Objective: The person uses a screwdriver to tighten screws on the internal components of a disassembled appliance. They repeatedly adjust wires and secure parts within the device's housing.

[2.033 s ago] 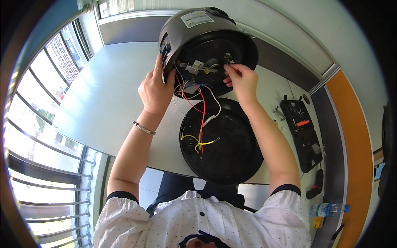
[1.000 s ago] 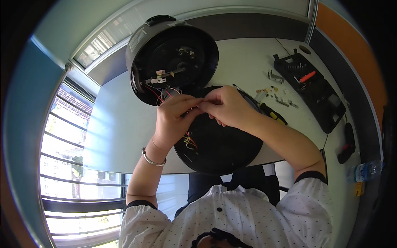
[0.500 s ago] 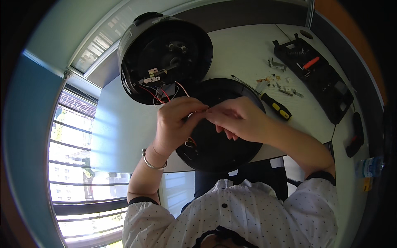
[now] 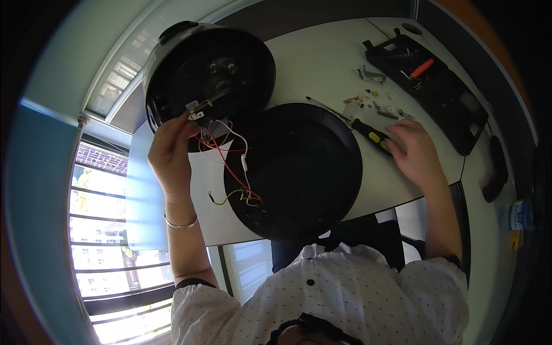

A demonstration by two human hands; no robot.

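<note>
My left hand (image 4: 172, 149) has its fingertips pinched at the lower left of the appliance's black underside (image 4: 201, 63), by a metal bracket (image 4: 200, 112); whatever it grips is too small to make out. Red wires (image 4: 227, 162) and white wires (image 4: 245, 141) hang from there across a round black plate (image 4: 299, 172), where yellow-green wires (image 4: 221, 201) end in loops. The appliance rests tipped at the back left. My right hand (image 4: 414, 152) is open, fingers curled apart beside the yellow-and-black handle of a screwdriver (image 4: 371, 132), whose shaft points left.
An open black tool case (image 4: 437, 92) with a red-handled tool lies at the back right, near small metal parts (image 4: 374, 75). A black object (image 4: 495, 172) and a plastic bottle (image 4: 520, 215) sit at the far right. The desk edge (image 4: 379, 205) crosses before me.
My hands have parted from their joined pinch over the plate. The left moved left and up to the appliance; the right moved right to the screwdriver and opened.
</note>
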